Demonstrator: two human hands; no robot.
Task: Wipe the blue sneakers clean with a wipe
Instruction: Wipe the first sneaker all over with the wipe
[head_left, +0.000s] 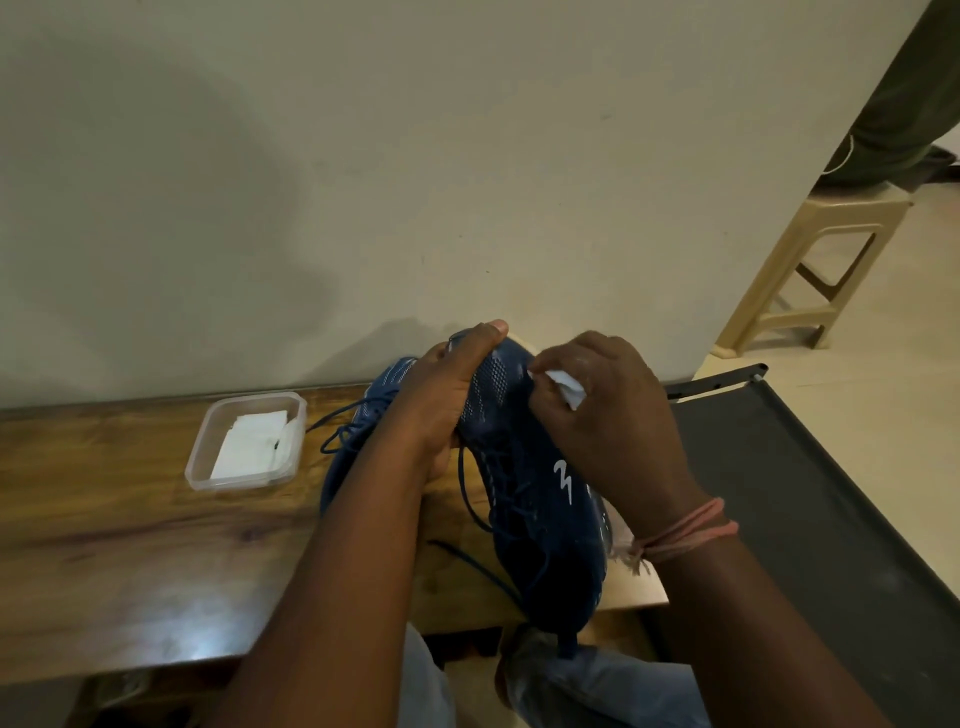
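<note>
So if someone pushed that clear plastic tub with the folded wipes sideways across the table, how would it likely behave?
The shallow clear plastic tub would probably slide rather than tip, since it sits low and wide on the glossy wooden table. It likely feels light: thin walls, only a few folded white wipes inside. With no lid visible, a hard shove might shift the wipes.

Two blue sneakers show: one sneaker (540, 499) held up and a second sneaker (363, 415) lying behind the left forearm. Two hands are in view, the left hand (447, 395) and the right hand (608, 415). One folded wipe (569, 387), one clear container (247, 441) of white wipes, one wooden worktop (130, 545), one plastic stool (815, 265).
</note>
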